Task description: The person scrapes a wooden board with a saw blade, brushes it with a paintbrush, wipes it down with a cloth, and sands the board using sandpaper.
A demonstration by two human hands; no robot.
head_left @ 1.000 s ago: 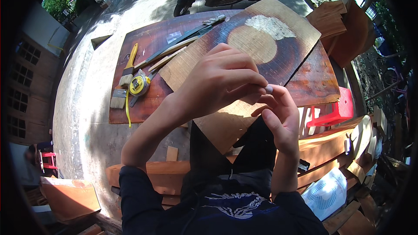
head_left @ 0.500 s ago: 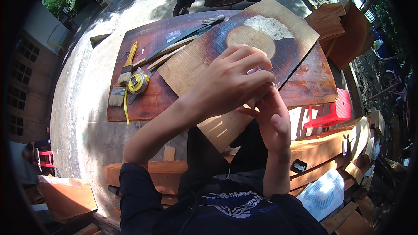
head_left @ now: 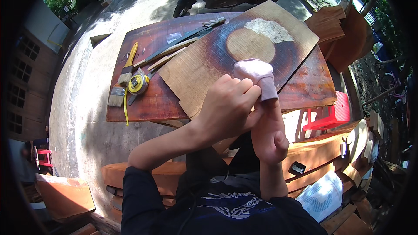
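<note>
Both hands meet above the near edge of the tabletop [head_left: 148, 104]. Left hand [head_left: 226, 106] curls its fingers around the pink cloth [head_left: 257, 76], gripping it where it covers the fingertips of the right hand [head_left: 270, 135]; right hand is upright, fingers extended inside the cloth, thumb folded in. Cloth sits in the air over the plywood board [head_left: 196, 72], which lies tilted across the reddish tabletop and carries a pale round patch. Left of the board: yellow tape measure [head_left: 138, 83], two paintbrushes [head_left: 124, 70], a long flat tool. Red plastic stool [head_left: 326, 115] right, below tabletop.
</note>
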